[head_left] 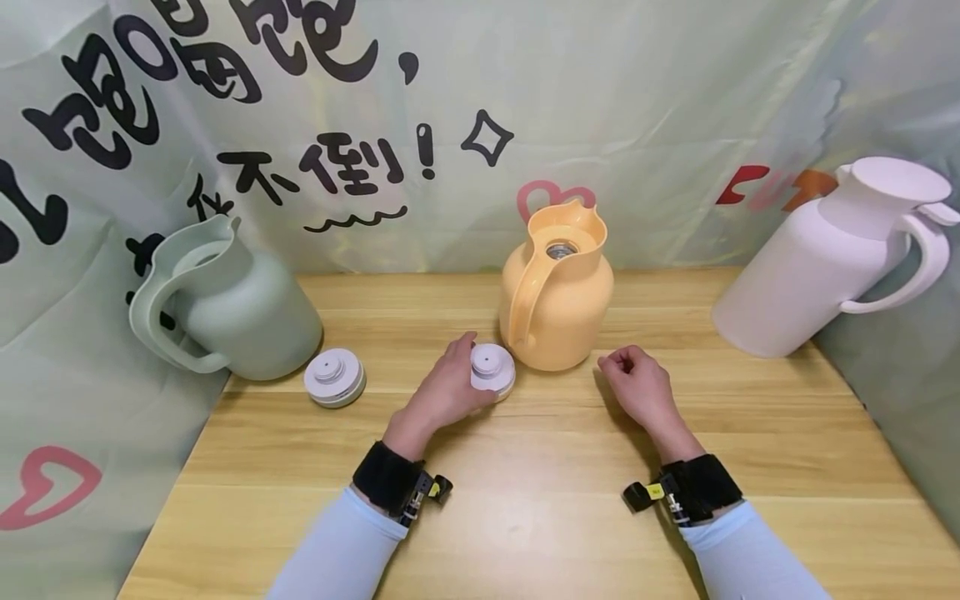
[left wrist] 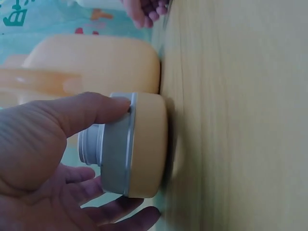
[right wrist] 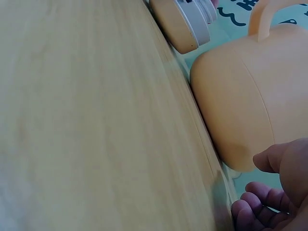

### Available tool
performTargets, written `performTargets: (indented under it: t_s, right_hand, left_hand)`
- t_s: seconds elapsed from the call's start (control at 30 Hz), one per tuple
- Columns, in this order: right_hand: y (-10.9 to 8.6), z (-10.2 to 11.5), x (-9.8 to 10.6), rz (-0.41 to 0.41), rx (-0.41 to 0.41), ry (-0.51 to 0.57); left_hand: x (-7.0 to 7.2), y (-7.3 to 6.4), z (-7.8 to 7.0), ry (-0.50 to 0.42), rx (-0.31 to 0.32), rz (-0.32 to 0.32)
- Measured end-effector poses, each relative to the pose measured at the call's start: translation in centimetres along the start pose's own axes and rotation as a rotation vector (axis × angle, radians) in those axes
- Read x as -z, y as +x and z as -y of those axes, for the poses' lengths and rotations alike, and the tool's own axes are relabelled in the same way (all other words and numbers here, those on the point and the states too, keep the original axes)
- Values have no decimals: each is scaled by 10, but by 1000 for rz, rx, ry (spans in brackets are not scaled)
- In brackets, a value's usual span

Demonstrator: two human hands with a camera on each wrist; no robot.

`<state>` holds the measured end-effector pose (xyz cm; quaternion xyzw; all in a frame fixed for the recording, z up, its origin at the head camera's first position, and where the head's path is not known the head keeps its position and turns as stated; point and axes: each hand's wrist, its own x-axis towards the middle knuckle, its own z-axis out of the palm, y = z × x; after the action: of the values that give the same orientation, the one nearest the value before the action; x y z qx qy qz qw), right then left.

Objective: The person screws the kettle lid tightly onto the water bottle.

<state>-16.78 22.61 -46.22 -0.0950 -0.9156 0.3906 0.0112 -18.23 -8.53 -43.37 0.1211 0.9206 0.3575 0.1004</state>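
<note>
A lid (head_left: 491, 363) with a pale stepped top and an orange base (left wrist: 150, 144) lies upside down in front of the orange jug (head_left: 564, 312). My left hand (head_left: 448, 385) grips this lid from its left side. In the left wrist view its thumb presses one side of the rim and the fingers curve round the other. The jug stands upright with its mouth uncovered, handle toward the front left. Just right of the jug, my right hand (head_left: 640, 387) rests near the table, its fingers loosely curled and holding nothing.
A green jug (head_left: 251, 308) with an uncovered mouth stands at the left. A second pale lid (head_left: 334, 377) lies beside it. At the right is a tall pinkish-white jug (head_left: 817, 250). A printed cloth (head_left: 637, 108) rises behind the wooden table (head_left: 525, 517).
</note>
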Motion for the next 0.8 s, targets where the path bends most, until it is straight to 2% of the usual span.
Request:
performTargets:
  t_s: [0.17,0.27,0.47,0.6,0.8]
  right_hand:
    - [0,0,0,-8,10,0]
    - [0,0,-1,-14,18,-1]
    - [-1,0,-2,0,24,5]
    - [-2,-1,-3,13,27,8]
    - [-3,-3,-3,12,34,5]
  left_hand:
    - [-6,-10,-7,-29,-55,53]
    - [-10,-13,-8,-36,-58,52]
    - [-16,-16,-7,-15,-26,33]
    - [-18,-15,-6,8,-41,45]
    - [-20,-16,-8,29,-97,64]
